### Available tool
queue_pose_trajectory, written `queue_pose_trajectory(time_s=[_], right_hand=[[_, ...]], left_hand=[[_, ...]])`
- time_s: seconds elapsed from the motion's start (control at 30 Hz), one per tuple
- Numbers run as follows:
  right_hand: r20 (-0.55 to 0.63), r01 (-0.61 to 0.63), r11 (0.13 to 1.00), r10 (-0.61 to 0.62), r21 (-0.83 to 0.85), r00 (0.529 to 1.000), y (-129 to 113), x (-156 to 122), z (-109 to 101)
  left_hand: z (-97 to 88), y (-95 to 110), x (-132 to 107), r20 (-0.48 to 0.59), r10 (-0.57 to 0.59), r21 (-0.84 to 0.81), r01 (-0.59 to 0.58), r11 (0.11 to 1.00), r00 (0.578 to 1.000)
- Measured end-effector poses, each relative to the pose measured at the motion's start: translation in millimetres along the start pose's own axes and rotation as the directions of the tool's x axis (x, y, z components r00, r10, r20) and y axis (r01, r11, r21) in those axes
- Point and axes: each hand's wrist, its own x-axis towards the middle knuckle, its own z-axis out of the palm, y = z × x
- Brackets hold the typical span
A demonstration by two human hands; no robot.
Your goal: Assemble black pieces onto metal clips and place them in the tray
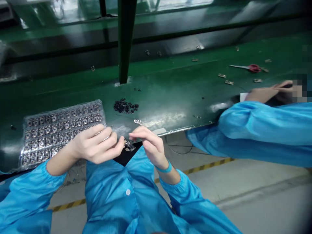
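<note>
Just past the bench's front edge, a small electronic part (pixel 129 145), black with shiny metal bits, is between my two hands. My left hand (pixel 97 145) is closed, its thumb and fingertips pinching the part's left side. A thin metallic thing, too small to name, shows among its fingers. My right hand (pixel 151 143) wears a blue wristband (pixel 165 167). Its bent fingers come together close to the part's upper right; whatever they may pinch is hidden. A similar metallic part (pixel 137 122) lies on the bench just beyond the right fingers.
A clear plastic tray (pixel 104 112) with rows of small parts lies left. Beyond my hands is a pile of black pieces (pixel 125 106). A green post (pixel 125 42) rises from the green bench (pixel 168 87). Red-handled scissors (pixel 253 68) and a co-worker's blue sleeve (pixel 263 123) are right.
</note>
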Motion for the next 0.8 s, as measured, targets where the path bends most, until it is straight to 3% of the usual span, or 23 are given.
queue_pose_trajectory(time_s=[0.07,0.17,0.27,0.33,0.43,0.53,0.8], right_hand=[[0.025,0.008,0.999,-0.007,-0.038,1.000,-0.3,-5.2,2.6],[0.085,0.026,0.998,-0.021,-0.059,0.996,1.9,-10.9,6.3],[0.078,-0.018,0.999,0.014,0.044,0.997,5.4,-13.2,11.1],[0.022,-0.074,0.988,0.071,0.136,0.997,6.7,-10.9,14.6],[-0.058,-0.137,0.963,0.154,0.231,0.986,5.8,-0.6,18.8],[-0.080,-0.208,0.929,0.243,0.307,0.967,2.9,13.0,20.7],[-0.005,-0.287,0.871,0.315,0.399,0.949,-2.4,27.3,21.2]], left_hand=[[1.2,-1.4,-2.5,-0.007,-0.083,-0.073,0.083,0.994,0.997],[7.8,-2.3,-3.3,-0.081,-0.088,-0.080,0.082,0.993,0.993],[15.5,3.5,-0.9,-0.204,-0.048,-0.105,0.027,0.994,0.978],[18.1,9.9,1.7,-0.225,-0.122,-0.245,0.065,0.967,0.967],[18.3,17.8,5.3,-0.097,-0.294,-0.523,0.202,0.828,0.951],[18.3,19.9,7.5,0.000,-0.337,-0.652,0.256,0.713,0.941],[23.7,14.4,7.1,0.040,-0.350,-0.649,0.290,0.703,0.936]])
